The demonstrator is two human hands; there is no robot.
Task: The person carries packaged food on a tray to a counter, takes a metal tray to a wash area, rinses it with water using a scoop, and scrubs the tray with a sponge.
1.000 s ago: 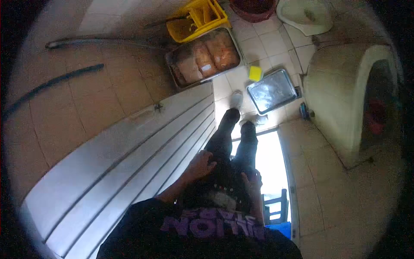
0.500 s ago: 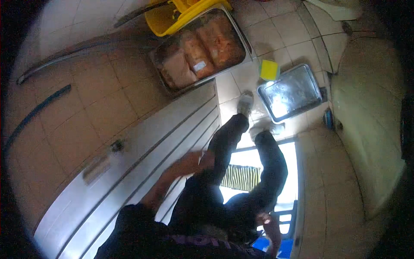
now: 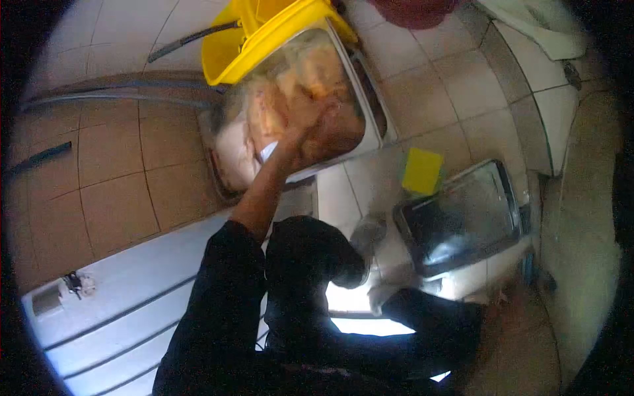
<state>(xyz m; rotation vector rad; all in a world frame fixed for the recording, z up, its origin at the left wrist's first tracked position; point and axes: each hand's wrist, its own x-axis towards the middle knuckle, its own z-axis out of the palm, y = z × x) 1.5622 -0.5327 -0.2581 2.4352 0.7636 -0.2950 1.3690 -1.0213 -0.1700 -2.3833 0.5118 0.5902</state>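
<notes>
My left hand (image 3: 305,125) reaches into the rectangular metal tray (image 3: 370,112) at the upper middle, over brown, packed items (image 3: 267,109) with a white label among them. Its fingers blend with the contents, so their pose and any hold are hidden. Near the lower right, beside my bent knee, my right hand (image 3: 505,303) is dark and smeared by motion. Right of my shoes lies an empty metal tray (image 3: 462,218) on the floor tiles. A yellow square item (image 3: 422,171) sits at that tray's upper left corner.
A yellow bucket (image 3: 231,53) stands behind the filled tray. A dark red basin (image 3: 416,10) is at the top. Hoses (image 3: 132,96) lie at the left. The white slatted door (image 3: 145,297) is at lower left, a pale curved wall (image 3: 581,218) at the right.
My left hand has moved from my thigh up into the filled tray. My right hand has swung out to the right. The knees are bent more, and both trays look nearer.
</notes>
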